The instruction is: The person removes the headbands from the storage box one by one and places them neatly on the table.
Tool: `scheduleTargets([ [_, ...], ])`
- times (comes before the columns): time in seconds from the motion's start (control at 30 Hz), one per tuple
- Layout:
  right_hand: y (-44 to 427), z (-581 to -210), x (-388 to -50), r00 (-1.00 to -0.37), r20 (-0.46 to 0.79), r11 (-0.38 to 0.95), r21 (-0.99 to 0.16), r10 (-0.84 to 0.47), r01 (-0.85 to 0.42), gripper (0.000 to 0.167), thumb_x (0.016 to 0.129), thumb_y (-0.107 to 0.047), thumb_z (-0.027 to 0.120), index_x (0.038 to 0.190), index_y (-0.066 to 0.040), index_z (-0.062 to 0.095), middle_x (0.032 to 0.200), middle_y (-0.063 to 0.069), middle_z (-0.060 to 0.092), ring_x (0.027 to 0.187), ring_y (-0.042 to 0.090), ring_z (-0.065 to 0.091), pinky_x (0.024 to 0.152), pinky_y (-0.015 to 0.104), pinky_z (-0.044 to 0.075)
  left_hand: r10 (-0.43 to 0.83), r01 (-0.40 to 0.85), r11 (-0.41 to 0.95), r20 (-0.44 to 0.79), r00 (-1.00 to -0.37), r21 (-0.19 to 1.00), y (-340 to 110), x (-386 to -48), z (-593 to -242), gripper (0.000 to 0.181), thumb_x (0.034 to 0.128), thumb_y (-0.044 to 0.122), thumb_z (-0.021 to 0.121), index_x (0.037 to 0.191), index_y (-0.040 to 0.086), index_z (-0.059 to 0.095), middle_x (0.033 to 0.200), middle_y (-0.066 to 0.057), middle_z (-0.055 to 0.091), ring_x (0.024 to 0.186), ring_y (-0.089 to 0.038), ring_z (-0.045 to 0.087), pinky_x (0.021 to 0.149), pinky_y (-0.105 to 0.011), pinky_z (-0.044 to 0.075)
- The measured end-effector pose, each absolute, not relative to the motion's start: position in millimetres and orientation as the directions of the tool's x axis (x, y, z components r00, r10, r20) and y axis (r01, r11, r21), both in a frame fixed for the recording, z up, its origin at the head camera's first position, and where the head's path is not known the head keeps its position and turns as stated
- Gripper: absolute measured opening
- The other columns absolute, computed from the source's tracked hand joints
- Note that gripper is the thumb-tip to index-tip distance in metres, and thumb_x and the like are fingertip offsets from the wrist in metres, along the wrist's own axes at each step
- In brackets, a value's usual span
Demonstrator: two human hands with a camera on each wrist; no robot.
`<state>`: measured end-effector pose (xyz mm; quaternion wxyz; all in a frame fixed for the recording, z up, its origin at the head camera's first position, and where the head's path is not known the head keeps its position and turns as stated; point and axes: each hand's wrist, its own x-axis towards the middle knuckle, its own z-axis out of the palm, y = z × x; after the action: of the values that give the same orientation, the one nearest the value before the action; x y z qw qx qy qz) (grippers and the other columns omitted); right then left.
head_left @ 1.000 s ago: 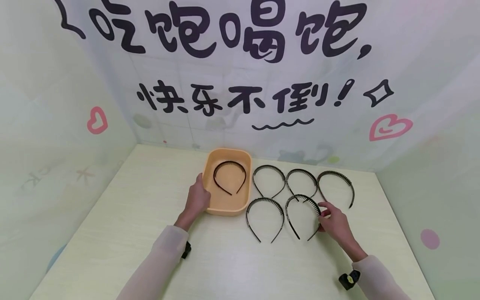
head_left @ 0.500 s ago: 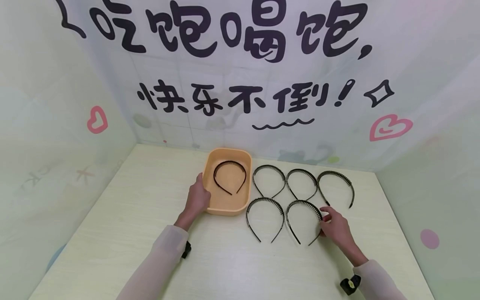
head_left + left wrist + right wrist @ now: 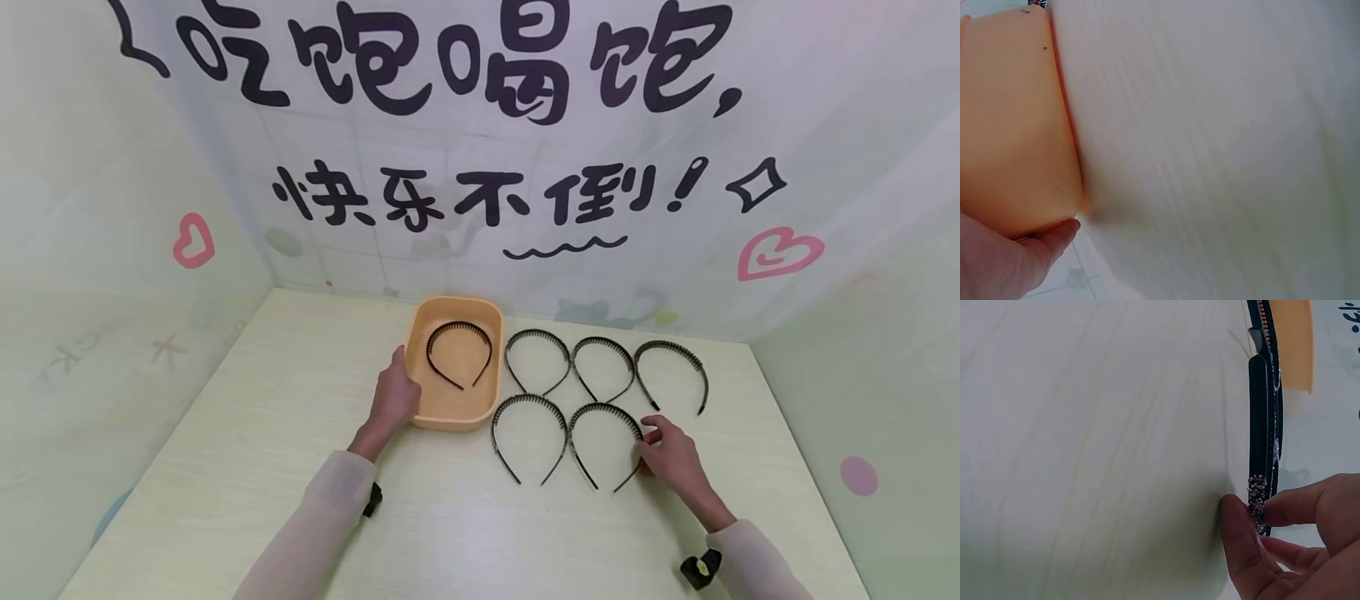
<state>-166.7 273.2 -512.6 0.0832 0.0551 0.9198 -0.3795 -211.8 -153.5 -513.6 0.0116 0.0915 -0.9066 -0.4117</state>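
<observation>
My left hand grips the left side of an orange plastic tray; in the left wrist view the hand lies against the tray wall. Inside the tray lies a dark toothed headband. At the right, my right hand pinches the right side of another toothed headband, which sits at the right end of the front row. Seen from the right wrist, thumb and fingers hold this headband at a beaded, glittery part.
Left of the held headband lies another headband. Behind them, along the back of the pale table, are three more: a left one, a middle one and a right one. A printed cloth wall rises behind.
The right hand has brought its headband slightly down toward the front, away from the middle back headband, beside its front-row neighbour. The left hand and tray have stayed put.
</observation>
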Motion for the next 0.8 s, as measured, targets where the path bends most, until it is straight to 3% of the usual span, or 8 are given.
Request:
scheduleTargets([
  [0.6,277,-509,-167,-0.972,-0.233,0.734,-0.658,0.015,0.17,0.035,0.087,-0.006,0.058,0.118,0.01,0.06,0.092,0.016,0.068,0.056,0.014,0.065,0.053,0.029,0.052,-0.173,-0.153,0.634,-0.053,-0.983,0.758,-154,-211,-514,0.069,0.0879,-0.006,0.04,0.153,-0.006,0.02,0.129,-0.036,0.056,0.107,-0.038,0.063,0.088,-0.049,0.051],
  [0.8,279,-500,-172,-0.967,-0.253,0.754,-0.635,0.003,0.169,0.033,0.093,-0.017,0.059,0.114,0.009,0.061,0.09,0.016,0.07,0.059,0.016,0.065,0.055,0.033,0.055,-0.164,-0.148,0.632,-0.055,-0.985,0.761,-154,-212,-514,0.069,0.0881,-0.007,0.04,0.154,-0.006,0.019,0.128,-0.036,0.057,0.104,-0.037,0.064,0.087,-0.047,0.052],
])
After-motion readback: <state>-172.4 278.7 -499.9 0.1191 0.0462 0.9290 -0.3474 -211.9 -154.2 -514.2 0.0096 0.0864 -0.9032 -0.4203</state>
